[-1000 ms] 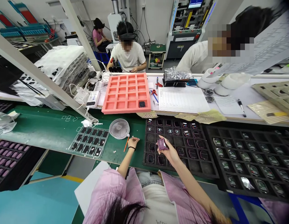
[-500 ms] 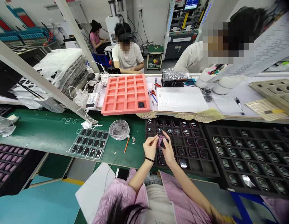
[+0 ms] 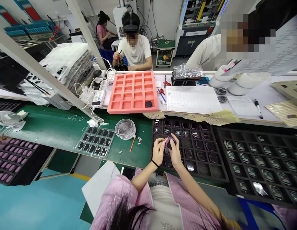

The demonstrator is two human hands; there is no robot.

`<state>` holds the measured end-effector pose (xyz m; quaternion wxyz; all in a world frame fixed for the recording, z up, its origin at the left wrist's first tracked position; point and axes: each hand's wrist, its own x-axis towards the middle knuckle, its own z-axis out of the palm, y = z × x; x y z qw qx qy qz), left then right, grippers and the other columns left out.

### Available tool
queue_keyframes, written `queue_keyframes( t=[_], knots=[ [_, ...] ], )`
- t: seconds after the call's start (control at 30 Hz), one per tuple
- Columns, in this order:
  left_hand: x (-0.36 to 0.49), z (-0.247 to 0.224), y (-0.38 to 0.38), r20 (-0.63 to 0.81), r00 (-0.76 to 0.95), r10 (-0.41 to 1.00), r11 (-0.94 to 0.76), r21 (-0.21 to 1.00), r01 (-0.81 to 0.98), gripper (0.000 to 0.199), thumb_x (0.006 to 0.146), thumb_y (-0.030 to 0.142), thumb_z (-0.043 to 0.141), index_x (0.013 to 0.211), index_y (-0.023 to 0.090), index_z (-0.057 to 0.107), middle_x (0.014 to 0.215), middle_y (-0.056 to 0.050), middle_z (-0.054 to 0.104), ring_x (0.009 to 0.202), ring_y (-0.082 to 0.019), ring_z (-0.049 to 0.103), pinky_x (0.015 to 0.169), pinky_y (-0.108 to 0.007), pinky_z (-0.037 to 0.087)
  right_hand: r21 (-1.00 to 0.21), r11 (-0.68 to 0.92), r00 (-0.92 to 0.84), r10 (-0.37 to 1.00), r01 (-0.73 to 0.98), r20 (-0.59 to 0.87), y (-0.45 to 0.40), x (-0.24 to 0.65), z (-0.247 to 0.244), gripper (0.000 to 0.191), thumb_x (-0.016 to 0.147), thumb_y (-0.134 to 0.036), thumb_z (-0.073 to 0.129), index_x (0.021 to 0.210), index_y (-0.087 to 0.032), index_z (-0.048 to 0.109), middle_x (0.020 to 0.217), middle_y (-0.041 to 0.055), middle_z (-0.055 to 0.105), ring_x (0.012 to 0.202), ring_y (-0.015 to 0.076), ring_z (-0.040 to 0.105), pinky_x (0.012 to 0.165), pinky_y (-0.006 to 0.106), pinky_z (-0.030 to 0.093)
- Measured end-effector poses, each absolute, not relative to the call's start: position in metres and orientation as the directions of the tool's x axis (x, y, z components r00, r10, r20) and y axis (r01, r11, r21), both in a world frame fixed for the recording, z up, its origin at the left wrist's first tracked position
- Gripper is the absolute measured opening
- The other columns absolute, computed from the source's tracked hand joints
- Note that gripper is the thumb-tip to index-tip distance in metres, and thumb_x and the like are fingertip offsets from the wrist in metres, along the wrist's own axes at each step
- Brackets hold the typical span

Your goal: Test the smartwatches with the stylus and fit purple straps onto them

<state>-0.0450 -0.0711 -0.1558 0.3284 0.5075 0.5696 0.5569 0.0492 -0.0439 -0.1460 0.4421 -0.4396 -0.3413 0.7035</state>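
Between my two hands is a smartwatch case [image 3: 170, 143] with a purple frame and a dark face, held above a black foam tray [image 3: 210, 172]. My right hand [image 3: 175, 151] has its fingers wrapped round the case from the right. From the left, my left hand [image 3: 159, 149] pinches at the case's edge, with its fingertips pressed together against it. Whether a small part sits in those fingertips is too small to tell. Several similar watch cases [image 3: 199, 144] lie in the tray's compartments around and beyond my hands.
A second black tray [image 3: 228, 169] with green-board parts adjoins on the right. Left of my hands are a small fan [image 3: 125, 129], an orange stick [image 3: 132, 145] and a clear tray of black pieces [image 3: 94, 140]. A pink foam tray [image 3: 132, 108] rests on the shelf ahead. Co-workers sit beyond it.
The camera view has shifted slightly. My left hand's fingers have closed in nearer to the watch case. The co-worker opposite has raised a hand holding a thin tool.
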Motion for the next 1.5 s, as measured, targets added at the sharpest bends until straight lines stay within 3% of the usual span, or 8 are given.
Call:
queue_keyframes(
  t=[0.1, 0.2, 0.5, 0.7, 0.9, 1.03, 1.2, 1.5],
  knots=[
    [-0.085, -0.19, -0.07, 0.191, -0.206, 0.96, -0.1, 0.918, 0.383, 0.03, 0.093, 0.024, 0.043, 0.115, 0.017, 0.063, 0.112, -0.009, 0.059, 0.109, -0.019, 0.054, 0.098, -0.039, 0.045, -0.887, -0.318, -0.103, 0.948, -0.334, -0.301, -0.043, 0.05, -0.146, 0.052, 0.08, -0.051, 0.06, 0.127, -0.033, 0.047, 0.099, -0.0004, 0.064, 0.081, 0.0155, 0.062, 0.07, 0.03, 0.05],
    [-0.127, -0.231, -0.073, -0.035, -0.452, 0.891, 0.332, 0.73, 0.598, 0.027, 0.086, 0.008, 0.047, 0.107, 0.015, 0.061, 0.109, -0.01, 0.059, 0.108, -0.021, 0.055, 0.097, -0.039, 0.045, -0.87, -0.353, -0.11, 0.935, -0.345, -0.336, -0.042, 0.052, -0.144, 0.05, 0.078, -0.053, 0.062, 0.121, -0.03, 0.051, 0.082, -0.0034, 0.064, 0.062, 0.0123, 0.06, 0.065, 0.03, 0.05],
    [-0.169, -0.283, -0.073, -0.19, -0.499, 0.846, 0.5, 0.61, 0.615, 0.019, 0.079, -0.002, 0.05, 0.084, 0.014, 0.06, 0.094, -0.01, 0.061, 0.093, -0.02, 0.06, 0.089, -0.037, 0.047, -0.807, -0.434, -0.221, 0.9, -0.4, -0.375, -0.041, 0.055, -0.142, 0.044, 0.077, -0.049, 0.065, 0.115, -0.027, 0.055, 0.084, -0.0013, 0.067, 0.062, 0.0143, 0.063, 0.063, 0.031, 0.048],
    [-0.166, -0.257, -0.067, -0.185, -0.279, 0.942, 0.328, 0.677, 0.659, 0.021, 0.081, 0.004, 0.055, 0.097, 0.015, 0.065, 0.075, -0.002, 0.061, 0.07, -0.013, 0.059, 0.074, -0.027, 0.05, -0.635, -0.65, -0.446, 0.756, -0.417, -0.48, -0.031, 0.061, -0.134, 0.034, 0.083, -0.04, 0.06, 0.111, -0.02, 0.061, 0.081, 0.0047, 0.069, 0.06, 0.0175, 0.063, 0.054, 0.03, 0.046],
    [-0.13, -0.158, -0.056, 0.221, -0.039, 0.974, -0.176, 0.86, 0.479, 0.025, 0.092, 0.024, 0.05, 0.11, 0.018, 0.066, 0.093, -0.007, 0.067, 0.083, -0.014, 0.062, 0.082, -0.03, 0.05, -0.466, -0.83, -0.687, 0.531, -0.305, -0.496, -0.025, 0.074, -0.124, 0.031, 0.092, -0.036, 0.046, 0.109, -0.016, 0.062, 0.081, 0.0083, 0.071, 0.059, 0.0174, 0.064, 0.055, 0.03, 0.045],
    [-0.113, -0.099, -0.052, 0.316, 0.148, 0.937, -0.344, 0.907, 0.244, 0.018, 0.086, 0.031, 0.062, 0.091, 0.017, 0.073, 0.088, -0.007, 0.068, 0.084, -0.015, 0.063, 0.083, -0.031, 0.051, -0.419, -0.869, -0.767, 0.453, -0.265, -0.454, -0.025, 0.078, -0.118, 0.033, 0.095, -0.037, 0.04, 0.097, -0.014, 0.065, 0.078, 0.0089, 0.07, 0.06, 0.0172, 0.063, 0.054, 0.028, 0.043],
    [-0.109, -0.078, -0.048, 0.327, 0.296, 0.898, -0.372, 0.922, 0.109, 0.025, 0.08, 0.04, 0.067, 0.078, 0.017, 0.075, 0.087, -0.008, 0.063, 0.076, -0.013, 0.059, 0.068, -0.028, 0.051, -0.383, -0.884, -0.818, 0.419, -0.268, -0.394, -0.028, 0.079, -0.106, 0.033, 0.095, -0.039, 0.041, 0.093, -0.016, 0.064, 0.078, 0.0081, 0.069, 0.062, 0.0168, 0.062, 0.054, 0.027, 0.041],
    [-0.111, -0.072, -0.038, 0.373, 0.456, 0.808, -0.465, 0.879, 0.107, 0.03, 0.079, 0.048, 0.064, 0.074, 0.021, 0.077, 0.075, -0.008, 0.071, 0.08, -0.017, 0.054, 0.08, -0.034, 0.044, -0.344, -0.906, -0.865, 0.365, -0.246, -0.343, -0.031, 0.079, -0.092, 0.037, 0.094, -0.04, 0.042, 0.085, -0.013, 0.064, 0.078, 0.011, 0.069, 0.061, 0.017, 0.06, 0.051, 0.027, 0.038]
  ],
)
